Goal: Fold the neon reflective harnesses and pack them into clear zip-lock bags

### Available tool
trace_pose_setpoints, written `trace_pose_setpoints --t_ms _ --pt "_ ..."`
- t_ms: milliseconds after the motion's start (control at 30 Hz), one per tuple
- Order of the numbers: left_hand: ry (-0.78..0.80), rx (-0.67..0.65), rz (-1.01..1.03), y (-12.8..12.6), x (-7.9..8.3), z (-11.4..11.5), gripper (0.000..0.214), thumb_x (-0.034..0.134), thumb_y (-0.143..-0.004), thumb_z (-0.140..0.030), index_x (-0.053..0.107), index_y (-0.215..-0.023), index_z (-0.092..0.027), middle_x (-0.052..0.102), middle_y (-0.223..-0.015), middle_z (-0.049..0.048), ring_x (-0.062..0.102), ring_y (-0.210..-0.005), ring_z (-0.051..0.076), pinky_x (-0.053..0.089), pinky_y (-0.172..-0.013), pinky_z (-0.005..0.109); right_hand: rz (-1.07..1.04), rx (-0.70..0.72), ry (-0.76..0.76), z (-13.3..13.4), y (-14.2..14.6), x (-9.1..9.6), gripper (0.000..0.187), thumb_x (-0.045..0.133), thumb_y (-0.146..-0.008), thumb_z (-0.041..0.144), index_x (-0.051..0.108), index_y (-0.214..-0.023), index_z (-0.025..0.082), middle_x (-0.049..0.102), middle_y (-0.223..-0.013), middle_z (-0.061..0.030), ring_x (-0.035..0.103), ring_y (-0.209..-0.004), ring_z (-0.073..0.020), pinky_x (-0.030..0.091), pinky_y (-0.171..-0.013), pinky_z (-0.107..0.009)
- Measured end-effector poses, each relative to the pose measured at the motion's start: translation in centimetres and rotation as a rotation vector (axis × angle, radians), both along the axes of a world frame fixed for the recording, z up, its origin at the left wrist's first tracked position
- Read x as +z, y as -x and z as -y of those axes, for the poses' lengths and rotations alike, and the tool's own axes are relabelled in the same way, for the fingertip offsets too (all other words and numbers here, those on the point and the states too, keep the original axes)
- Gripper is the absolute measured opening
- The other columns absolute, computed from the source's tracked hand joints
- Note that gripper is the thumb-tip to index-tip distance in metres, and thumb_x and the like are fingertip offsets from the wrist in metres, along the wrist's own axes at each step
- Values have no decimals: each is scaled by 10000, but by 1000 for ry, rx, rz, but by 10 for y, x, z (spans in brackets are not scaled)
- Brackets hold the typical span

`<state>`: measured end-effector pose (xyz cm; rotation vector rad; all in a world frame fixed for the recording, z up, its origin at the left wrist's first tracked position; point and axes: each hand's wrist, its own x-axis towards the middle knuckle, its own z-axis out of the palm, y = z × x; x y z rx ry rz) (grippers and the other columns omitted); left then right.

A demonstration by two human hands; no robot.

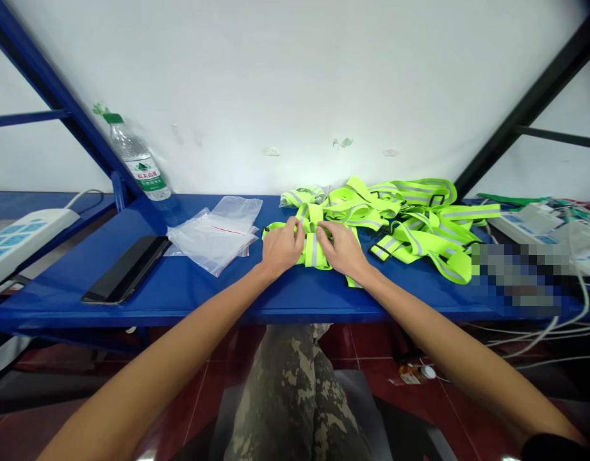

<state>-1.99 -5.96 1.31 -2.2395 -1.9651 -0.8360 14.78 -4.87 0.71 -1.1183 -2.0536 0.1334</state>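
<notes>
A neon-yellow reflective strap (315, 251) with a silver stripe lies on the blue table under both hands. My left hand (284, 246) has its fingers curled and pinches the strap's left side. Opposite it, my right hand (341, 247) grips the strap with thumb and fingers. Parts of the strap are hidden by the hands. Behind and to the right lies a pile of similar reflective straps (424, 234) with black buckles. A bundled strap in clear plastic (302, 196) rests near the wall.
Clear zip bags (218, 232) are stacked left of the hands, beside a black phone (127, 269). A water bottle (143, 163) leans against the wall. Power strips (28, 240) and cables (554, 330) are at the sides. The blue table edge (189, 318) runs along the front.
</notes>
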Motion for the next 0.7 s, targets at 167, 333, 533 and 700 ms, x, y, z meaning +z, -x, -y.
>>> trace_pose_setpoints --t_ms 167,333,533,700 --pt "-194 90 -21 -4 0 8 310 492 -948 -334 602 -1191 -179 622 -1284 159 516 -1223 343 396 -997 476 276 108 48 1 4 12 436 318 -1067 406 674 -1008 160 727 -865 -118 683 -853 -268 461 -840 -373" --pt "-153 211 77 -6 -2 7 476 557 -898 -368 510 -1322 -155 523 -1386 201 429 -1313 411 355 -1055 580 402 187 84 -11 5 15 410 279 -1076 342 640 -1126 156 731 -1008 -130 681 -902 -260 470 -791 -353" --pt "-96 -46 187 4 -8 -10 327 475 -916 -222 493 -1234 -149 585 -1255 176 546 -1221 290 433 -1061 445 395 352 6 -30 2 4 434 260 -1076 315 653 -1036 135 692 -1008 -139 628 -948 -250 477 -915 -406" --pt "-23 -124 199 8 -8 -15 254 468 -932 -218 490 -1183 -188 620 -1183 128 605 -1147 250 488 -996 400 245 209 -238 -19 0 5 389 399 -1045 418 668 -1094 142 645 -1180 -177 569 -1132 -291 459 -996 -446"
